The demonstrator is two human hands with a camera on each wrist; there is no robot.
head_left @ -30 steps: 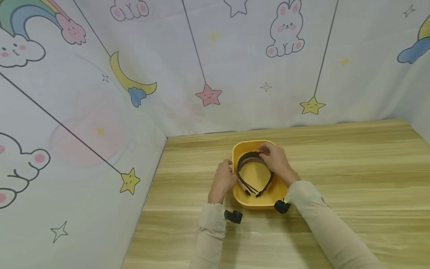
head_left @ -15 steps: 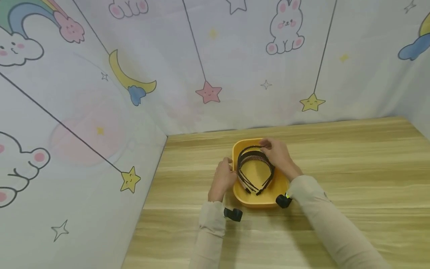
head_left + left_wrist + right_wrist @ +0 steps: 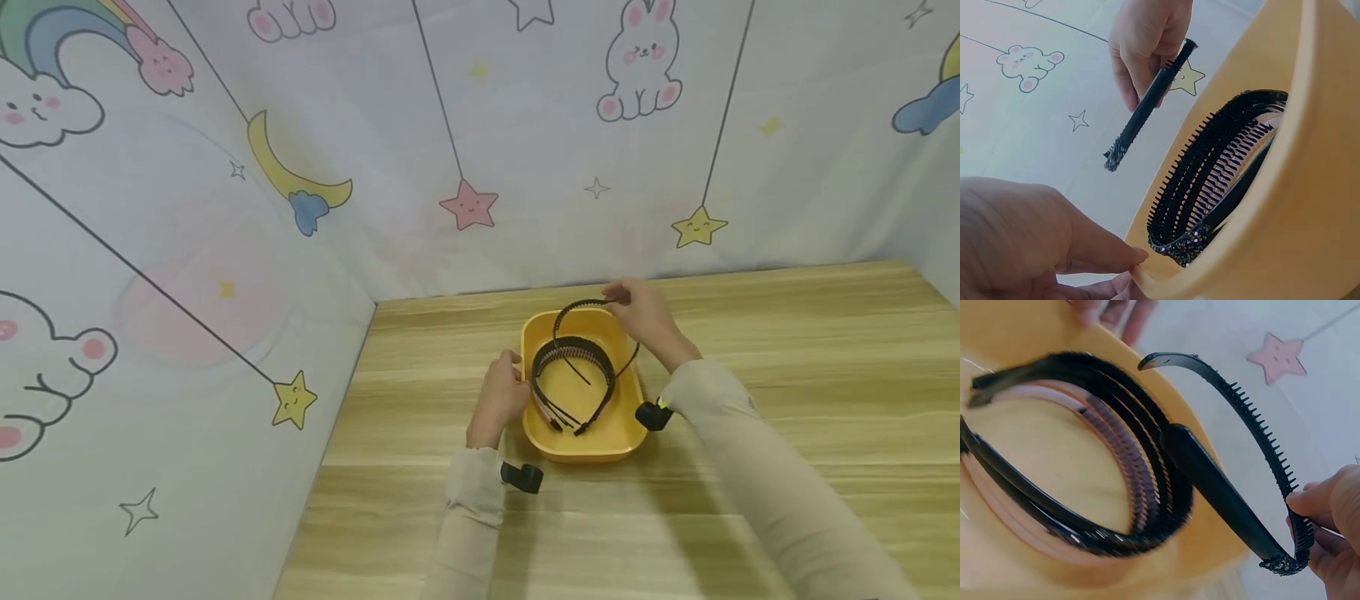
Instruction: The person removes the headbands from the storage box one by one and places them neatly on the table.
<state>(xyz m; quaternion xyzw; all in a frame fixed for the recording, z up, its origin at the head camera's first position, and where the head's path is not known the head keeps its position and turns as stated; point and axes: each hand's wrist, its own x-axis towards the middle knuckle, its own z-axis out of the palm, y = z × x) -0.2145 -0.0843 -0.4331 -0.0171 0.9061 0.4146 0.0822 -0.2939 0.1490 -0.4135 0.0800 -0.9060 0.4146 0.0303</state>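
Between thumb and fingers my right hand (image 3: 647,318) pinches a black toothed headband (image 3: 1266,440) by its curved top, raised over the far right part of the yellow basin (image 3: 585,450). Dark glitter shows on this headband near the grip. My left hand (image 3: 501,393) holds the basin's left rim, its thumb on the inside in the left wrist view. Several more headbands (image 3: 1210,165) lie nested together in the basin, mostly black with comb teeth, one of them pinkish. A sparkly band end sits close to the left thumb.
The basin stands on a wood-grain table (image 3: 787,400). A white cloth wall (image 3: 540,242) with cartoon prints rises behind it, and another stands along the left side. Small black wrist cameras (image 3: 522,477) are strapped to both wrists.
The right hand has drawn one black headband up out of the nested stack, moving away and to the right. The left hand has stayed on the basin's rim.
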